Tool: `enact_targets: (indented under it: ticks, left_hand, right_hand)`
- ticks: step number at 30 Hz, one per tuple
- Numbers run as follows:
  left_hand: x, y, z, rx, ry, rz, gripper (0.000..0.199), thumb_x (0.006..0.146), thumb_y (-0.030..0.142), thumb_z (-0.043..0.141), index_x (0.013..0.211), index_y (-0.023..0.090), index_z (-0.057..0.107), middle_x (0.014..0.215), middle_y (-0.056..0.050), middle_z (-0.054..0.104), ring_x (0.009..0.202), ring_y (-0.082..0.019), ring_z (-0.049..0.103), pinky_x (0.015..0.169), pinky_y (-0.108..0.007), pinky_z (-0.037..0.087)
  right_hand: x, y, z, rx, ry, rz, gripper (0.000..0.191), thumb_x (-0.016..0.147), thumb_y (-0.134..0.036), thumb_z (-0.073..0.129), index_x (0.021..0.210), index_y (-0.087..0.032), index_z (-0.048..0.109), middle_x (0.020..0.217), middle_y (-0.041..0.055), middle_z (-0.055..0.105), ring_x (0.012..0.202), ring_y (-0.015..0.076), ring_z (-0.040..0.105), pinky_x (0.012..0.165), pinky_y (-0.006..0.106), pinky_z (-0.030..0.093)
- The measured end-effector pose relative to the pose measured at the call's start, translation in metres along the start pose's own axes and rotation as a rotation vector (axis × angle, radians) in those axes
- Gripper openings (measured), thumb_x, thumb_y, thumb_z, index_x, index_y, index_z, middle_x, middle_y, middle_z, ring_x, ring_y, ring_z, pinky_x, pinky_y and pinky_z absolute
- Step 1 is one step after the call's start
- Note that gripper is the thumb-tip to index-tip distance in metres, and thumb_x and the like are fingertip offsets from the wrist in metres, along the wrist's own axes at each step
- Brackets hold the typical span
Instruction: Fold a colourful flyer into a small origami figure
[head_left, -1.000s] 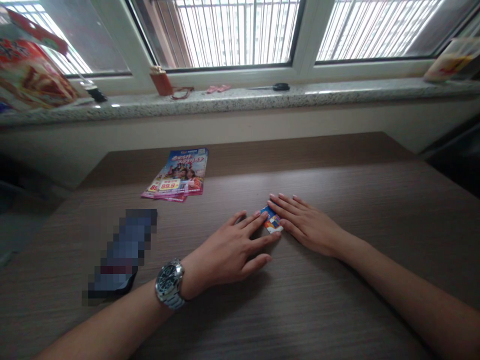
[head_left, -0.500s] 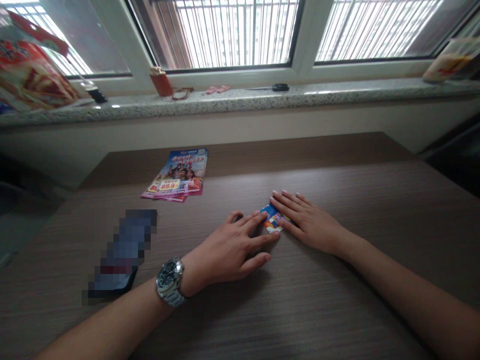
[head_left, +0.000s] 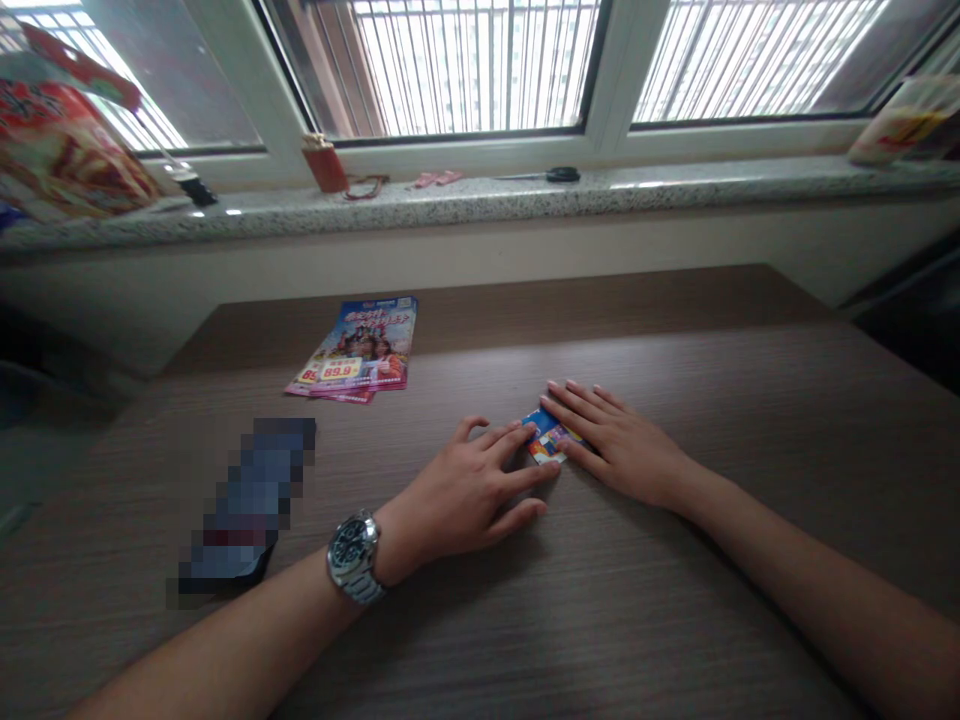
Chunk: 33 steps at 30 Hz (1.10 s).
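Observation:
A small, colourful piece of printed paper (head_left: 546, 437), blue at the top and multicoloured below, lies flat on the brown wooden table (head_left: 675, 600). My left hand (head_left: 480, 485) comes at it from the left with fingers apart, its fingertips touching the paper's left and lower edges. My right hand (head_left: 611, 440) rests flat over the right side of the paper, fingers stretched out, hiding that part. Whether the paper is folded I cannot tell. A metal wristwatch (head_left: 355, 555) is on my left wrist.
A stack of printed flyers (head_left: 367, 345) lies at the table's back left. Nearer is a pixelated phone (head_left: 247, 505), left of my forearm. On the granite sill (head_left: 465, 208) are a red-brown container (head_left: 324, 165), scissors (head_left: 561, 174) and a large food packet (head_left: 64, 150).
My left wrist and its watch have shifted slightly right. The fingertips of both hands stay in place on the paper.

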<state>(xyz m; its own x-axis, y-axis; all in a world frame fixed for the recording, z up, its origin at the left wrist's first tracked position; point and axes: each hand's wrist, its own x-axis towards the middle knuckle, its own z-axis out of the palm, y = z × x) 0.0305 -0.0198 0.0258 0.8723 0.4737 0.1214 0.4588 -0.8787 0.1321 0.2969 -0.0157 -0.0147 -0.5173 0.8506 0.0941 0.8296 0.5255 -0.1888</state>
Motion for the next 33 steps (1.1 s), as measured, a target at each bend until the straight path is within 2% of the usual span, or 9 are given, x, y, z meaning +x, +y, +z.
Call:
enact_targets:
  ticks: [7,11,17,22,27,33]
  left_hand:
    - [0.000,-0.004,0.005,-0.003,0.028,-0.002,0.038,0.105,0.045,0.041,0.138,0.033,0.057,0.152,-0.014,0.048,0.139,-0.032,0.047,0.110,-0.056,0.032]
    - [0.001,-0.005,0.007,-0.012,0.020,-0.022,0.043,0.105,0.046,0.043,0.143,0.029,0.052,0.153,-0.014,0.048,0.140,-0.032,0.047,0.113,-0.057,0.030]
    - [0.001,-0.009,0.010,-0.027,0.030,-0.054,0.049,0.105,0.047,0.042,0.150,0.028,0.044,0.153,-0.011,0.049,0.140,-0.028,0.048,0.122,-0.055,0.021]
    - [0.001,-0.013,0.012,-0.035,0.017,-0.083,0.050,0.105,0.048,0.040,0.149,0.025,0.045,0.158,-0.009,0.043,0.149,-0.026,0.036,0.127,-0.051,0.013]
    - [0.000,-0.014,0.011,-0.013,0.042,-0.121,0.050,0.104,0.049,0.043,0.147,0.024,0.049,0.160,-0.011,0.040,0.151,-0.027,0.033,0.126,-0.052,0.017]
    - [0.000,-0.014,0.011,0.014,0.065,-0.200,0.051,0.104,0.049,0.042,0.147,0.022,0.048,0.158,-0.013,0.042,0.147,-0.029,0.037,0.122,-0.052,0.026]
  right_hand:
    - [-0.001,0.001,0.000,0.019,0.015,-0.016,0.060,0.105,-0.054,0.035,0.160,-0.033,0.025,0.166,0.0025,0.026,0.153,0.0248,0.024,0.124,0.052,0.026]
    - [-0.001,0.001,0.000,0.027,0.020,-0.014,0.060,0.105,-0.053,0.036,0.160,-0.033,0.025,0.166,0.0021,0.027,0.153,0.0252,0.025,0.124,0.052,0.026]
    - [-0.001,0.002,-0.001,0.036,0.011,-0.017,0.060,0.105,-0.053,0.036,0.160,-0.033,0.026,0.166,0.0029,0.027,0.153,0.0254,0.024,0.124,0.052,0.026]
    - [-0.001,0.001,-0.003,0.042,0.003,-0.017,0.059,0.105,-0.053,0.036,0.159,-0.030,0.030,0.166,0.0050,0.028,0.153,0.0251,0.025,0.124,0.052,0.026]
    - [-0.002,0.001,-0.004,0.077,0.031,-0.026,0.057,0.105,-0.050,0.039,0.158,-0.032,0.031,0.165,0.0052,0.030,0.153,0.0258,0.027,0.123,0.053,0.026]
    - [-0.004,0.003,-0.005,0.113,0.061,-0.051,0.054,0.104,-0.045,0.044,0.156,-0.030,0.039,0.163,0.0079,0.035,0.151,0.0273,0.031,0.122,0.055,0.028]
